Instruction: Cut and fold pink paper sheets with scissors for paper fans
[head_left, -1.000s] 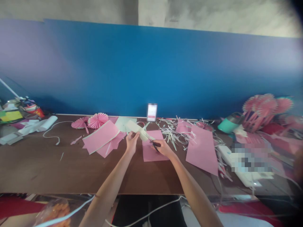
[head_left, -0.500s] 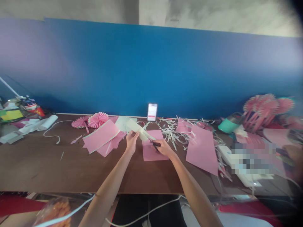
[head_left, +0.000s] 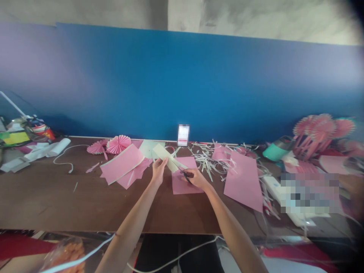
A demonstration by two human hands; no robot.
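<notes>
My left hand [head_left: 159,169] pinches a pale cream strip of paper [head_left: 162,152] by its lower edge, above the brown table. In my right hand [head_left: 197,178] are scissors [head_left: 186,175] with dark handles, their blades pointing up and left at the strip's right side. A narrow sliver [head_left: 181,164] stands off the strip near the blades. Whether the blades touch the paper is too small to tell. Beneath the scissors lies a pink sheet [head_left: 184,186], partly covered by my right hand.
Pink sheets [head_left: 122,163] and folded pink paper fans [head_left: 118,144] lie on the left. Pale paper offcuts [head_left: 209,161] are heaped right of centre, beside another pink sheet [head_left: 243,180]. A phone [head_left: 183,135] leans on the blue partition [head_left: 182,83]. Pink fans [head_left: 322,127] and a teal-and-black object [head_left: 275,149] stand far right.
Both hands stay almost in place. The cream strip looks slightly turned, with its lower right end a little lower. The whole view has shifted very slightly.
</notes>
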